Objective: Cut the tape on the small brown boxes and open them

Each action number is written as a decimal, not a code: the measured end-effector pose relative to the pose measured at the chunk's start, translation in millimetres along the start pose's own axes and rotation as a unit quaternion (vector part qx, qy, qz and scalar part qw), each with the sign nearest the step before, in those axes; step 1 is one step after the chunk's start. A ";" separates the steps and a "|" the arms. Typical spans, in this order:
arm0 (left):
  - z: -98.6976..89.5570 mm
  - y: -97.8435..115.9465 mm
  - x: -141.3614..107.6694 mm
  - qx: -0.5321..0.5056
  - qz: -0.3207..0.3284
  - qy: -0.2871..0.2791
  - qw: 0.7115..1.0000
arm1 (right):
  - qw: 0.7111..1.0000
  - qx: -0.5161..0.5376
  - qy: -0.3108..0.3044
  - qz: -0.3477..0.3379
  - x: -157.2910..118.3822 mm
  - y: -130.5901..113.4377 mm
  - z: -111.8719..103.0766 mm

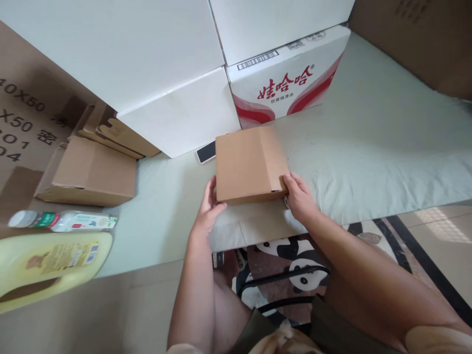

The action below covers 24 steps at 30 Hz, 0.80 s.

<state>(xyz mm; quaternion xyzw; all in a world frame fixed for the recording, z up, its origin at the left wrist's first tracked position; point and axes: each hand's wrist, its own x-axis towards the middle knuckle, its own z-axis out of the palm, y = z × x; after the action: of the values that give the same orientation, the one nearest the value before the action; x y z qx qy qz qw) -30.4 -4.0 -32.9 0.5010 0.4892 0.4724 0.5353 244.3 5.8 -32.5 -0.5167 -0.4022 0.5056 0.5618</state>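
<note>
A closed brown cardboard box [243, 164] is held between my two hands over the pale green cloth. My left hand [210, 206] grips its near left corner, with the thumb at the lower edge and the fingers along the side. At the near right corner, my right hand [299, 195] holds the box with its thumb on top; its other fingers are partly hidden. Behind the box's left side, a phone-like dark rectangle with a white edge [206, 153] lies partly covered.
White boxes [184, 113] and a red-printed white carton [287, 88] stand at the back. On the left are brown boxes [96, 169], a clear bottle [73, 221] and a yellow jug [62, 260]. The cloth-covered surface [368, 147] ends near my forearms.
</note>
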 end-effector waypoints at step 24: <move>2.4 26.8 0.3 -0.165 -0.015 0.155 0.974 | 0.997 0.071 0.017 0.010 5.9 -3.8 -5.8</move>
<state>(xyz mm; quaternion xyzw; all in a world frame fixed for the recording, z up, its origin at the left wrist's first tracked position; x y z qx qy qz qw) -28.4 -2.4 -6.1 0.3195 0.4891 0.6099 0.5354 251.6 10.8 -30.0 -0.4879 -0.3501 0.5299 0.5988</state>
